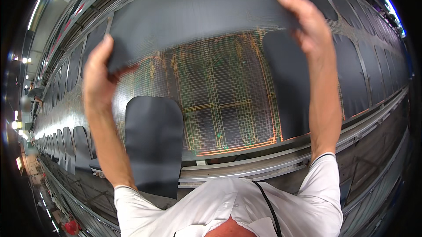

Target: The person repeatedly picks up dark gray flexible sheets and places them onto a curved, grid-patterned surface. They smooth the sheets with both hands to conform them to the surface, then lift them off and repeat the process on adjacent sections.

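A large dark grey flexible sheet [197,13] spans between my two hands over the table's far half. My left hand [99,75] grips its left end, thumb on top and fingers curled beneath. At the right end my right hand [306,23] holds it the same way, slightly blurred. Under the sheet lies the table surface [227,105], printed with a dense grid of green, yellow and orange lines. One round-ended dark panel [153,138] lies near my left forearm and hangs over the front edge. Another dark panel [286,88] lies flat beside my right forearm.
A metal rail [244,172] runs along the table's near edge, close to my body. Rows of similar dark panels extend left [80,139] and right [349,65]. A rail with red marks [79,8] borders the far side. Another person's arm [38,98] shows far left.
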Motion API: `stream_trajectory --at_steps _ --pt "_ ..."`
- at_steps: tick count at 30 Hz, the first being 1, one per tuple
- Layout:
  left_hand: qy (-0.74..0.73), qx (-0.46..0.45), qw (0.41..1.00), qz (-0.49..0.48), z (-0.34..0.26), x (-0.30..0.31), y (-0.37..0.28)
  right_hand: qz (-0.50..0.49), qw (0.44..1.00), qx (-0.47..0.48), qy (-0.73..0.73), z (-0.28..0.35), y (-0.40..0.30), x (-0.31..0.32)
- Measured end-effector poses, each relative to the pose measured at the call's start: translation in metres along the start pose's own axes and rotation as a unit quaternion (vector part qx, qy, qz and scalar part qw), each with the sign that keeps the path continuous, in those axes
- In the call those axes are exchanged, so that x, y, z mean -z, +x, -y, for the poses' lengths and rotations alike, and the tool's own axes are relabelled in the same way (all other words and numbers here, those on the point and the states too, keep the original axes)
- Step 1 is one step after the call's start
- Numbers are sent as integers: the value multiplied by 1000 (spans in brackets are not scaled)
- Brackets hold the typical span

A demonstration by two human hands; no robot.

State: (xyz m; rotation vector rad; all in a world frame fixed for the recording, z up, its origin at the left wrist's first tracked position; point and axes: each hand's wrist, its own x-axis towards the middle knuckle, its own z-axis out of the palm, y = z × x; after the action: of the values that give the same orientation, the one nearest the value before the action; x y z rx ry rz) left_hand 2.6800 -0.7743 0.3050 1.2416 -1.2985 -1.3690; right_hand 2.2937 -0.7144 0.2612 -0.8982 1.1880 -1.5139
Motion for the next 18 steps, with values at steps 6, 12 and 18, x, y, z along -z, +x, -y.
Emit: stream_trajectory --at_steps 6,12,18 --pt "-26 193 981 22 159 6 -57 -125 982 -140 -19 -130 -89 34" --pt "19 312 950 -19 266 -5 -122 -218 951 -219 -25 -218 -160 45" --pt "40 319 946 -28 286 -14 -153 -262 935 -218 -96 -237 -199 60"
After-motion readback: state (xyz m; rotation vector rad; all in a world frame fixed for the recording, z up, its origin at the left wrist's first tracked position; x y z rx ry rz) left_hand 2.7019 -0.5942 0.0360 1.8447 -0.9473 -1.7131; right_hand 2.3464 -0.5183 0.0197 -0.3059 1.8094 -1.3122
